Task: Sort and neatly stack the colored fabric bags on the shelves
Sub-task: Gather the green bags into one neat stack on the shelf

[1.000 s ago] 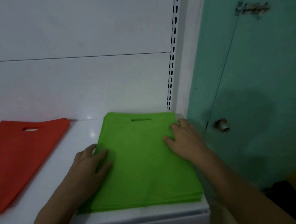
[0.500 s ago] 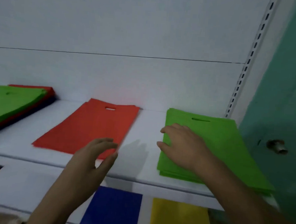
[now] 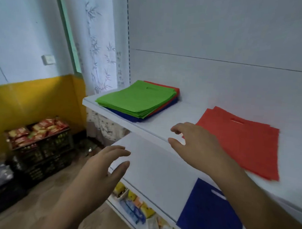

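Observation:
A mixed stack of fabric bags (image 3: 138, 99), green on top with red and blue beneath, lies at the left end of the upper white shelf (image 3: 156, 125). A thin pile of red bags (image 3: 241, 138) lies to its right on the same shelf. A blue bag (image 3: 209, 213) lies flat on the lower shelf (image 3: 154, 168). My right hand (image 3: 196, 143) hovers over the upper shelf's front edge beside the red bags, fingers loosely spread, holding nothing. My left hand (image 3: 101, 171) is in the air in front of the lower shelf, fingers relaxed and empty.
Black crates with red snack packets (image 3: 38, 138) stand on the floor at the left against a yellow and white wall. Packaged goods (image 3: 136, 206) fill the shelf below. A bamboo-print curtain (image 3: 99, 47) hangs left of the shelving.
My view has swung left, away from the sorted green stack, which is out of sight. Both hands have left that stack and moved left, toward the mixed stack.

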